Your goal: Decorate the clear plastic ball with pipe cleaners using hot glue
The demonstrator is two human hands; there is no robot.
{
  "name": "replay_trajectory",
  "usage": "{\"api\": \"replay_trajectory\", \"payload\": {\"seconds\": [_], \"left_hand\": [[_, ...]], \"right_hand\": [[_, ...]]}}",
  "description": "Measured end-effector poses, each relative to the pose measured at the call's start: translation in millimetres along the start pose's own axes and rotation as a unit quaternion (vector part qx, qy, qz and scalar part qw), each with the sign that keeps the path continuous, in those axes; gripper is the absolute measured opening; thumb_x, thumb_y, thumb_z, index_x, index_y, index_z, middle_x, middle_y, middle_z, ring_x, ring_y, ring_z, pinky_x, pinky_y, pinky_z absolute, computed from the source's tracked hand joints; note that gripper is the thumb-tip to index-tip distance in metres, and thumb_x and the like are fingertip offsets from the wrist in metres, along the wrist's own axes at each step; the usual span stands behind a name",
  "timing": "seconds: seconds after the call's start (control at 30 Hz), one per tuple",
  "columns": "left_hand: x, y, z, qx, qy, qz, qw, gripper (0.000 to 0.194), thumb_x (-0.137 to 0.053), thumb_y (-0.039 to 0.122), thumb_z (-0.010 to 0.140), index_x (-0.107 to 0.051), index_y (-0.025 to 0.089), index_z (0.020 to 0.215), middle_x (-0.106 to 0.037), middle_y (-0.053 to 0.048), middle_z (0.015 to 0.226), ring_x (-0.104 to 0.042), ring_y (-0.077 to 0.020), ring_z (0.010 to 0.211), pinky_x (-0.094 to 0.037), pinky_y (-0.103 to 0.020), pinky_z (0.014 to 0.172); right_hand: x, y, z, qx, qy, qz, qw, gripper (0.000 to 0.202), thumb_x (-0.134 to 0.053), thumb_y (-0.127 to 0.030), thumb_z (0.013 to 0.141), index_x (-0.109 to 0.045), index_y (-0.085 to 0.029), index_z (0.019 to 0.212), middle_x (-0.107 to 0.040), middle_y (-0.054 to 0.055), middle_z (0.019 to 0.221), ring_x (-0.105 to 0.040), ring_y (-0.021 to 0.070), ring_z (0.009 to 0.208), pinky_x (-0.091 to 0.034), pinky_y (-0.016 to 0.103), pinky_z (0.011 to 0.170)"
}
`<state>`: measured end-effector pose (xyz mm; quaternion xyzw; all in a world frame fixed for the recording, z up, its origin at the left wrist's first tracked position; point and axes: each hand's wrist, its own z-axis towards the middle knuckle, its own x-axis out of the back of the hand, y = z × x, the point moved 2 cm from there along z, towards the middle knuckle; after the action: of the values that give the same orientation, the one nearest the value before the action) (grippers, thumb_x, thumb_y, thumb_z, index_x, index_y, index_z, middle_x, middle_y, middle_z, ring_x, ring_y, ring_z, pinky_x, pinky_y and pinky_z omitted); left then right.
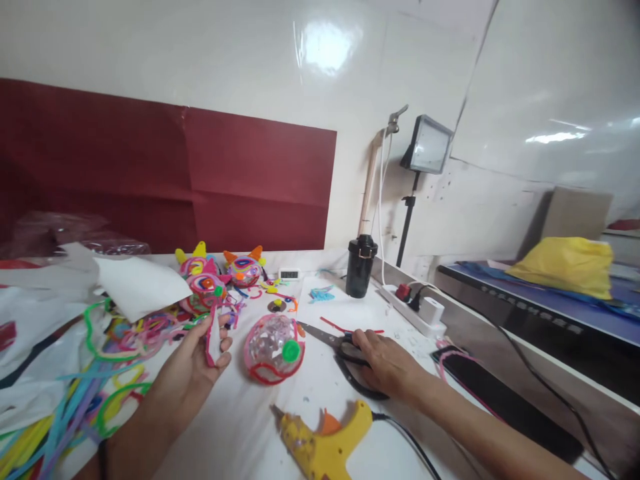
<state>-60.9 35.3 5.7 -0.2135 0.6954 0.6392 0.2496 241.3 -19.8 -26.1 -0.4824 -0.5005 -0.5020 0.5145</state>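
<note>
My left hand (200, 363) is closed around a narrow pink-and-white piece (214, 339), held upright between thumb and fingers. My right hand (383, 357) grips the black handle of a pair of scissors (323, 335); the blades lie near the table surface and point left. Between my hands sits a clear round plastic ball (270, 343) with a red trim around its edge and a green cap on its front. Closer to me lies a yellow hot glue gun (325, 440), its nozzle pointing up and left. A thin red strip (333, 325) is just beyond the scissors.
Decorated balls with ears (244, 268) stand at the back left, beside loose pipe cleaners (80, 407) and white paper (140, 287). A small digital clock (289, 274), blue piece (321, 293), black canister (361, 267) and power strip (420, 317) line the back and right. The glue gun's cord trails forward.
</note>
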Motion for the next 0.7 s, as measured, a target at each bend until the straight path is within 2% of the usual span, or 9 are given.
{"api": "replay_trajectory", "payload": {"seconds": [0.13, 0.27, 0.4, 0.5, 0.57, 0.63, 0.7], "left_hand": [[6.3, -1, 6, 0.003, 0.038, -0.014, 0.999, 0.022, -0.047, 0.01, 0.093, -0.064, 0.012, 0.08, -0.054, 0.0, 0.061, -0.054, -0.0102, 0.046, -0.04, -0.016, 0.033], [7.6, -2, 7, 0.012, 0.04, -0.019, 0.999, 0.024, -0.045, 0.009, 0.092, -0.059, 0.014, 0.073, -0.053, 0.001, 0.06, -0.052, -0.009, 0.044, -0.04, -0.015, 0.035], [9.0, -3, 7, -0.004, 0.049, -0.009, 0.999, 0.022, -0.047, 0.006, 0.09, -0.055, 0.016, 0.072, -0.055, 0.001, 0.06, -0.053, -0.0091, 0.044, -0.042, -0.015, 0.036], [11.2, -4, 8, -0.005, 0.06, -0.007, 0.998, 0.022, -0.05, 0.006, 0.089, -0.055, 0.017, 0.071, -0.056, 0.001, 0.06, -0.055, -0.01, 0.046, -0.046, -0.017, 0.04], [12.0, -5, 9, 0.001, 0.06, -0.01, 0.998, 0.02, -0.052, 0.006, 0.088, -0.057, 0.017, 0.071, -0.056, 0.001, 0.059, -0.055, -0.0101, 0.046, -0.045, -0.016, 0.039], [11.5, -5, 9, 0.008, 0.056, -0.015, 0.998, 0.018, -0.053, 0.005, 0.087, -0.059, 0.017, 0.074, -0.056, 0.001, 0.06, -0.055, -0.0101, 0.046, -0.044, -0.016, 0.038], [9.7, -5, 9, 0.012, 0.055, -0.013, 0.998, 0.019, -0.052, 0.005, 0.087, -0.06, 0.018, 0.077, -0.057, 0.001, 0.061, -0.055, -0.0099, 0.046, -0.044, -0.016, 0.039]], "right_hand": [[-3, 4, 0, 0.005, 0.016, 0.029, 0.999, 0.041, -0.053, -0.004, 0.075, -0.05, -0.015, 0.114, -0.062, 0.016, 0.113, -0.064, 0.0288, 0.101, -0.045, 0.033, 0.079], [-9, 13, 0, 0.017, 0.031, 0.067, 0.997, 0.039, -0.054, -0.007, 0.077, -0.044, -0.018, 0.113, -0.062, 0.011, 0.11, -0.065, 0.0229, 0.092, -0.045, 0.03, 0.074], [-10, 26, -4, 0.03, 0.065, 0.188, 0.98, 0.037, -0.055, -0.008, 0.074, -0.041, -0.023, 0.105, -0.063, 0.002, 0.092, -0.06, 0.0172, 0.076, -0.042, 0.026, 0.066], [-9, 37, -8, 0.028, 0.07, 0.317, 0.946, 0.033, -0.058, -0.014, 0.073, -0.042, -0.025, 0.1, -0.056, -0.006, 0.071, -0.051, 0.0144, 0.063, -0.037, 0.025, 0.058], [-7, 43, -9, 0.017, 0.068, 0.401, 0.913, 0.035, -0.063, -0.022, 0.072, -0.042, -0.025, 0.1, -0.052, -0.008, 0.066, -0.047, 0.0132, 0.058, -0.036, 0.025, 0.055], [-4, 46, -11, -0.001, 0.047, 0.5, 0.865, 0.042, -0.069, -0.032, 0.07, -0.043, -0.025, 0.102, -0.051, -0.008, 0.067, -0.048, 0.0129, 0.058, -0.037, 0.025, 0.055], [2, 46, -14, -0.015, 0.013, 0.597, 0.802, 0.049, -0.075, -0.037, 0.068, -0.044, -0.025, 0.104, -0.052, -0.007, 0.071, -0.051, 0.0125, 0.059, -0.039, 0.025, 0.055]]}}
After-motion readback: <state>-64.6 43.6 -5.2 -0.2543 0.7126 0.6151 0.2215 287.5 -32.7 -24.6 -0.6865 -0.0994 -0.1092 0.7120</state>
